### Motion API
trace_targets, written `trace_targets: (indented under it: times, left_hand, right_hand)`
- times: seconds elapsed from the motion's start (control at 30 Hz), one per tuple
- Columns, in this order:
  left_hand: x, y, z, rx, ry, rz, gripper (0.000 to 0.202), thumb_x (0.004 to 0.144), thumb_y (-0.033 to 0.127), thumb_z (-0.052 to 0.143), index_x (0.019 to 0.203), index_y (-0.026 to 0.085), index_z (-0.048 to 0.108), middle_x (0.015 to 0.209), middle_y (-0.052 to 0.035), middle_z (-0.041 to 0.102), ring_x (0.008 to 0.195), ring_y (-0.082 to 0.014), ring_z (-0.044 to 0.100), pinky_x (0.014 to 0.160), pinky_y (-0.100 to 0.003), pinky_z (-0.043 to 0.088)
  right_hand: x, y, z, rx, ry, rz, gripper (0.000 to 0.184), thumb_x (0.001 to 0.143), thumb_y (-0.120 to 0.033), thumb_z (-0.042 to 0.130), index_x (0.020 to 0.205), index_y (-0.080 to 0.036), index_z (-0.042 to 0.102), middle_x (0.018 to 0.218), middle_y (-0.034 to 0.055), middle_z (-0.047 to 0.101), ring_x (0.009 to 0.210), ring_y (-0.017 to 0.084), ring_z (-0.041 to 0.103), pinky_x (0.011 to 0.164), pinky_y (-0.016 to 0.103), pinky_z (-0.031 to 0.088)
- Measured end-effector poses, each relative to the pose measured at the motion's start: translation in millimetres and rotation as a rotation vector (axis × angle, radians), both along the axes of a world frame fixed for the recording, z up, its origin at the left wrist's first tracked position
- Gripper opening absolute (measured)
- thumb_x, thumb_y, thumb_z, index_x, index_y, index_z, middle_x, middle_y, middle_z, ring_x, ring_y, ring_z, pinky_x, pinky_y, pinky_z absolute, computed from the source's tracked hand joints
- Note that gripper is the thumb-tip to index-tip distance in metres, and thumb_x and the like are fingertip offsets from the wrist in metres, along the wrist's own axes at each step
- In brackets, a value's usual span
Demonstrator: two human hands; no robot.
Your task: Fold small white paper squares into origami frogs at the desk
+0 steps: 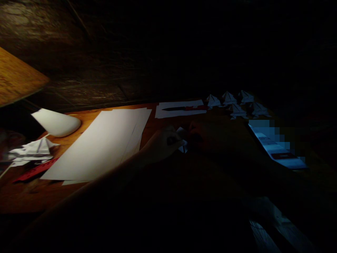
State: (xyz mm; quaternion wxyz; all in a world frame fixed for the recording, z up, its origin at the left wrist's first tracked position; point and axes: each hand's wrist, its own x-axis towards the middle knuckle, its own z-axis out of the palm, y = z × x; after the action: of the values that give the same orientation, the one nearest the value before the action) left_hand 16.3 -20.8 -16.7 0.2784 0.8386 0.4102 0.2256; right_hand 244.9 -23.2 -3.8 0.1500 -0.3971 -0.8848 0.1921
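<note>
The scene is very dark. My left hand (160, 144) and my right hand (204, 135) meet over the wooden table (86, 116), both with fingers closed on a small folded piece of white paper (182, 140) held between them. A stack of blank white sheets (102, 144) lies just left of my left forearm. Several finished folded paper figures (234, 103) sit in a group at the far right of the table.
A white lamp head (56, 122) rests at the left. A folded paper figure (33, 149) and a red strip (35, 170) lie near the left edge. A white sheet with a dark tool (181, 108) lies farther back. A lit phone screen (276, 144) sits at right.
</note>
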Motion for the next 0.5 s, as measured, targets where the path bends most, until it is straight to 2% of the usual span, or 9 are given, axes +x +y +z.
trace_targets:
  times: [0.27,0.5]
  left_hand:
    - [1.8,-2.0,2.8,0.063,0.075,-0.011,0.014,0.091,0.027,0.066,0.081,0.017,0.067,0.089,-0.0024,0.059,0.075,-0.0134,0.055,0.067,-0.028,0.045]
    - [-1.0,3.9,-1.2,0.069,0.016,-0.018,0.016,0.087,0.028,0.073,0.079,0.017,0.066,0.089,-0.0019,0.056,0.076,-0.013,0.054,0.067,-0.027,0.043]
  right_hand:
    - [-0.5,1.0,0.0,-0.009,-0.007,0.008,0.009,0.089,-0.021,0.065,0.091,-0.015,0.071,0.11,0.0118,0.064,0.09,0.021,0.059,0.076,0.035,0.047]
    - [1.0,1.3,-3.7,-0.015,0.008,0.003,0.012,0.089,-0.024,0.063,0.094,-0.014,0.07,0.11,0.0132,0.064,0.089,0.022,0.06,0.078,0.036,0.049]
